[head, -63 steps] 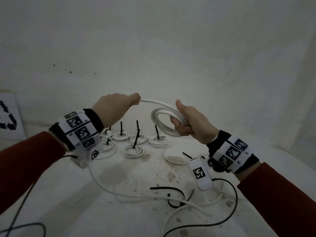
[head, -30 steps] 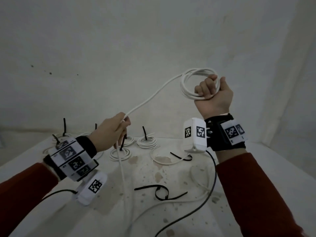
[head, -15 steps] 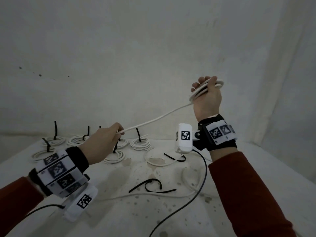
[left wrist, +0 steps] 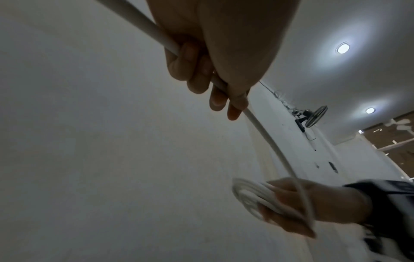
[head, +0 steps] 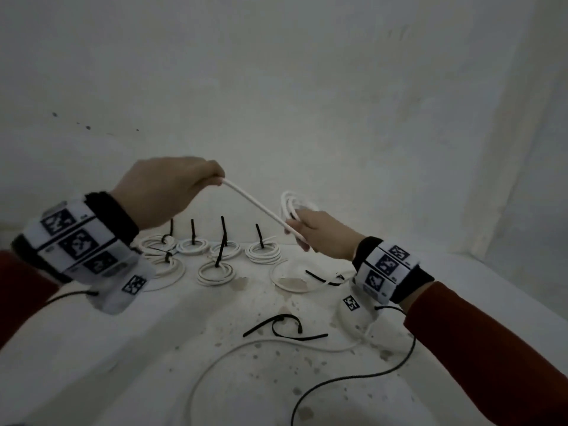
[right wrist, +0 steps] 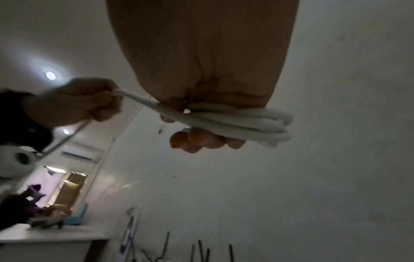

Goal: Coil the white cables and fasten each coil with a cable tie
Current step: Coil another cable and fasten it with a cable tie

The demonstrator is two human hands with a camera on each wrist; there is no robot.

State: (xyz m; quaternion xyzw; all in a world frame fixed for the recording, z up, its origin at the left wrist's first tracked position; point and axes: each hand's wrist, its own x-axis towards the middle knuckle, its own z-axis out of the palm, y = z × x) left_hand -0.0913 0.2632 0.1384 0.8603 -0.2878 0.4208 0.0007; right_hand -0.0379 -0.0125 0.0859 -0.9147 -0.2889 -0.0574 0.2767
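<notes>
My right hand (head: 319, 235) grips a small coil of white cable (head: 290, 202) held above the table; the coil (right wrist: 244, 122) lies across its curled fingers (right wrist: 197, 140). A straight stretch of the same cable (head: 255, 204) runs up and left to my left hand (head: 172, 189), which pinches it between thumb and fingers (left wrist: 197, 74). The left wrist view shows the cable (left wrist: 268, 141) leading down to the coil (left wrist: 253, 198). Its loose tail (head: 276, 342) trails over the table. A loose black cable tie (head: 276, 329) lies on the table below the hands.
Several tied white coils (head: 262, 252) with upright black ties stand in rows at the back of the white table (head: 153, 364). An untied white loop (head: 289, 276) with a black tie (head: 319, 276) lies right of them. A thin black wire (head: 353, 379) crosses the front right.
My right hand has come down from high on the right to just above the table with the coil. My left hand has risen, so the cable between them now slopes down to the right.
</notes>
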